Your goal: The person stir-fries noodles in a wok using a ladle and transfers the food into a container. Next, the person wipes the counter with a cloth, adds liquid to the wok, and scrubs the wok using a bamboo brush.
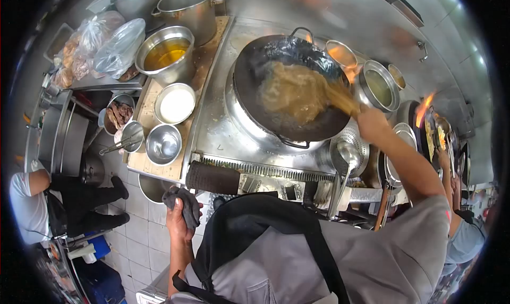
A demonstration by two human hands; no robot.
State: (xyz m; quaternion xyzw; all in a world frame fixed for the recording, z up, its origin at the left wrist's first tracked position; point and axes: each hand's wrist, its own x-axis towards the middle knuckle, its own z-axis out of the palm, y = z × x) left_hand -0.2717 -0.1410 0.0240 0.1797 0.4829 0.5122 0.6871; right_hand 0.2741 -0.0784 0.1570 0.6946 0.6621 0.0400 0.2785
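Observation:
A large black wok sits over the stove, with brownish liquid swirling in it. My right hand is closed around a bamboo wok brush, which reaches over the wok's right rim; its far end is smeared by motion in the liquid. Down by my left side, my left hand grips a dark grey cloth, apart from the wok. A ladle rests in a perforated strainer to the right, below my right forearm.
Flames show behind the wok and at another wok on the right. On the left board stand a pot of yellow oil, a white-filled bowl and a metal bowl. Other people work at far left and far right.

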